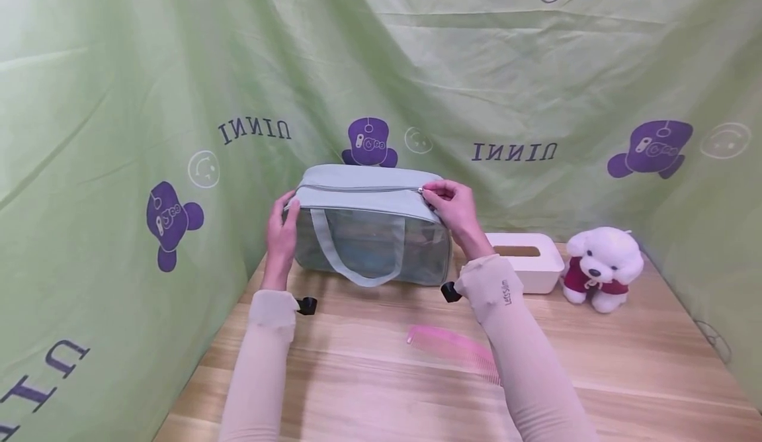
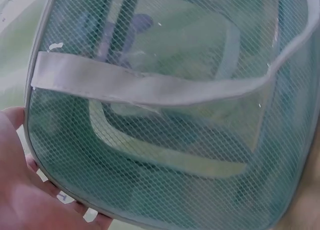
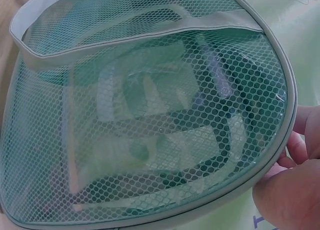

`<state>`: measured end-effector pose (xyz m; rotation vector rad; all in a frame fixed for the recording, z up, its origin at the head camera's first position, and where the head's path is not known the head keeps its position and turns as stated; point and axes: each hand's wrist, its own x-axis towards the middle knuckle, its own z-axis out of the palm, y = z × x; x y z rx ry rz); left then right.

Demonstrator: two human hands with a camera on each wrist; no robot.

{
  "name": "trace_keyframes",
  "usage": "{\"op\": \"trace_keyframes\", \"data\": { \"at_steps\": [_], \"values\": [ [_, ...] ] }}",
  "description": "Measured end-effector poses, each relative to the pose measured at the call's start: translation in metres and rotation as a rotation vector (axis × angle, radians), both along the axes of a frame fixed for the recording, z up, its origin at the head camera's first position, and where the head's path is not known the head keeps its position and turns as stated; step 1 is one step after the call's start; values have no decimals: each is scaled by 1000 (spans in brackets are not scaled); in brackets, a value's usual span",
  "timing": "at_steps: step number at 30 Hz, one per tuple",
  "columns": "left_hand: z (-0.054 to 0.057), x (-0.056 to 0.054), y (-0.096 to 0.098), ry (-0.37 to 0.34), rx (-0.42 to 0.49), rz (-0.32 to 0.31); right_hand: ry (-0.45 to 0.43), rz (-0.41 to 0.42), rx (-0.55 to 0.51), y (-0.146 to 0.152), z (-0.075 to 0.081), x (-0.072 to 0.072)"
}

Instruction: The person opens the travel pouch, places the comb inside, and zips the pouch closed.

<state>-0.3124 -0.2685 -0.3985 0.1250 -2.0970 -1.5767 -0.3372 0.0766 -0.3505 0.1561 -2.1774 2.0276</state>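
A pale grey-green toiletry bag (image 1: 369, 237) stands upright at the back of the table, with see-through mesh sides and a fabric handle (image 1: 357, 276) hanging down its front. Along its top runs a zipper that looks closed. At the right end of that zipper my right hand (image 1: 455, 210) pinches the zipper pull (image 1: 420, 190) between thumb and fingers. My left hand (image 1: 281, 233) grips the bag's upper left end, thumb in front and fingers round the side. In the left wrist view, the mesh panel (image 2: 165, 135) shows up close; what lies inside is unclear.
A pink comb (image 1: 449, 346) lies on the wooden table (image 1: 357, 376), partly behind my right forearm. Right of the bag are a white tissue box (image 1: 536, 273) and a white plush dog (image 1: 604, 266) in red. Green printed cloth (image 1: 506, 85) hangs close behind and at both sides.
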Motion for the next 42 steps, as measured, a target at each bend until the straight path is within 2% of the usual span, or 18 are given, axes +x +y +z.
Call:
{"op": "trace_keyframes", "data": {
  "at_steps": [2,7,12,18,25,30,34,37,42],
  "values": [
    [1,1,3,-2,44,-27,12,-12,17,0,1,0],
    [2,5,12,1,132,-42,45,-41,97,-1,8,4],
    [1,7,16,26,163,-55,94,-80,201,-6,17,10],
    [0,8,17,41,164,-91,130,-103,285,-17,27,13],
    [-4,11,15,27,157,-92,101,-104,335,-29,35,16],
    [-6,12,15,31,162,-90,102,-114,348,-35,37,17],
    [-7,11,16,47,157,-81,116,-137,398,-42,38,18],
    [-8,11,16,59,153,-74,142,-114,435,-53,38,18],
    [-11,12,16,59,154,-77,155,-50,416,-73,37,18]
  ]
}}
